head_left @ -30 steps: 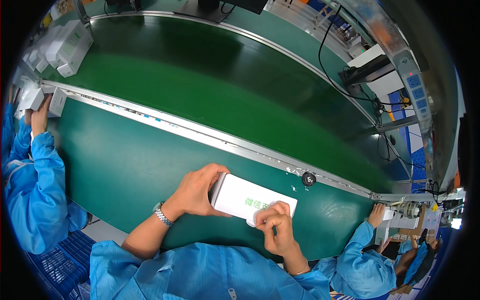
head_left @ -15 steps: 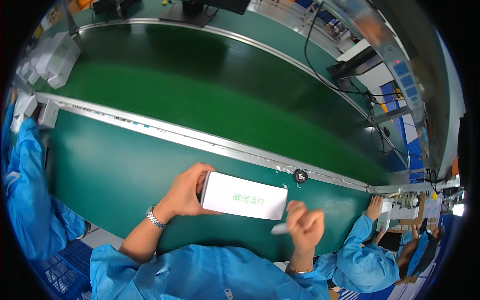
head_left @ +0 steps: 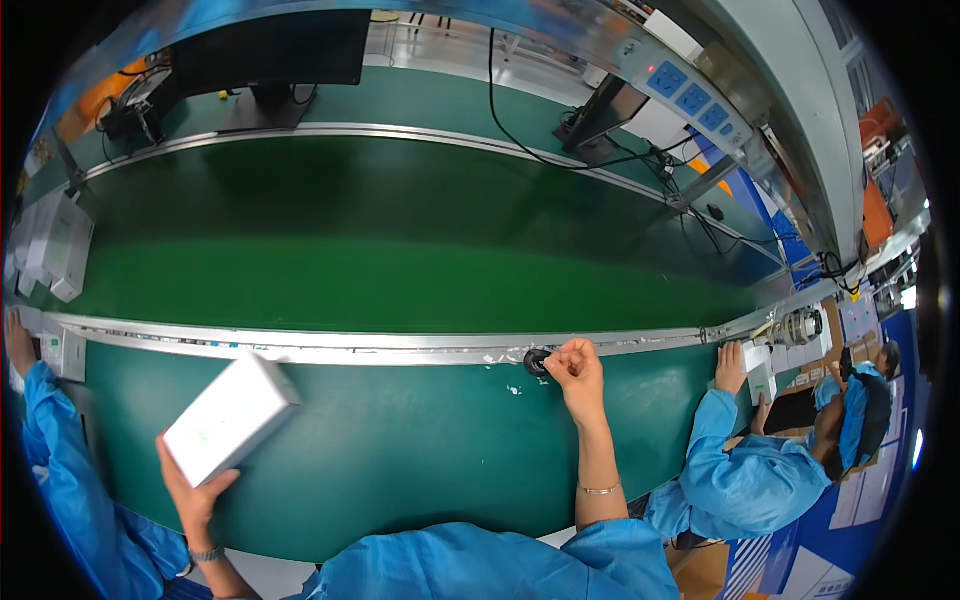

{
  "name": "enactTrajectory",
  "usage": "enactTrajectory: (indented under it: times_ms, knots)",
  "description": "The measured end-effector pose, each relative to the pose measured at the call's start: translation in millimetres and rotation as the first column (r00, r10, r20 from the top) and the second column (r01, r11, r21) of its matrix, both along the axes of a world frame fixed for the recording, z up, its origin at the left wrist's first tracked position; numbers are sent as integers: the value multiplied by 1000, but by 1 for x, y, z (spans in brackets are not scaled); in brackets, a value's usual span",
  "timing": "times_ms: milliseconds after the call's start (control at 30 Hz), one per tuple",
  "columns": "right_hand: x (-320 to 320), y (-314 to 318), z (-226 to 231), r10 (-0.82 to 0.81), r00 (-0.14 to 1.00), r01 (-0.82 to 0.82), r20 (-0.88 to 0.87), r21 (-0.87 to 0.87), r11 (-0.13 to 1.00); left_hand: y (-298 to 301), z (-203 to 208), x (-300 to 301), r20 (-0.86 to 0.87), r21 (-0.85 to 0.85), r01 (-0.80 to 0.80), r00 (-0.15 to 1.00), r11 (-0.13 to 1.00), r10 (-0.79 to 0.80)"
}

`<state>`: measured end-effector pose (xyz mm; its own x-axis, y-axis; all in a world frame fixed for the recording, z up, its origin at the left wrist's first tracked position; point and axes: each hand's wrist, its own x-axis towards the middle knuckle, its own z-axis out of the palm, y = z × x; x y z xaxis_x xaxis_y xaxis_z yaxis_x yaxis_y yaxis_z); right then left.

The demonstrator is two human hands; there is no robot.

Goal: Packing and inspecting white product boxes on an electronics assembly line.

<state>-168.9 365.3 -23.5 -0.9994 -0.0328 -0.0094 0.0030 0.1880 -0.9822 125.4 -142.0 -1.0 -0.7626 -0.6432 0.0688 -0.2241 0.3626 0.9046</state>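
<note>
Left hand point(head_left: 195, 490): at 8 o'clock, the near end of a white box point(head_left: 225, 425) is being clasped, thumb on one side, fingers on the other.
White box: at 8 o'clock over the worktop point(head_left: 400, 450), it is being held aslant, its far end being pointed between 1 and 2 o'clock.
Right hand point(head_left: 580, 378): at 4 o'clock, its fingertips are being held together against a black disc point(head_left: 536, 362); whether anything is being pinched cannot be told.
White scraps point(head_left: 514, 390): near the disc, they are being left uncovered.
Metal rail point(head_left: 300, 352): beyond the worktop, 6 o'clock is being crossed.
Monitor point(head_left: 270, 50): near 11 o'clock, it is being carried on a stand.
</note>
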Motion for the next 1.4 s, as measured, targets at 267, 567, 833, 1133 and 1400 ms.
enactTrajectory:
  times_ms: [267,567,833,1133,1400]
  knots:
    - [-4,-5,-7,-35,994,80,-105,467,881,-43,-6,59,-257,-365,-569,822,737,508]
    - [-13,8,-16,-154,970,194,-188,216,957,77,-12,-35,-349,-232,-168,934,958,79]
    - [-10,-3,-17,-128,951,234,-281,389,891,221,-9,-124,-171,-218,750,600,624,-782]
    - [-10,1,-23,-126,949,214,-289,300,930,224,-8,-124,-66,-17,815,578,580,-814]
    - [-9,-1,-16,-129,959,205,-253,306,930,227,-8,-127,-34,-123,830,544,544,-838]
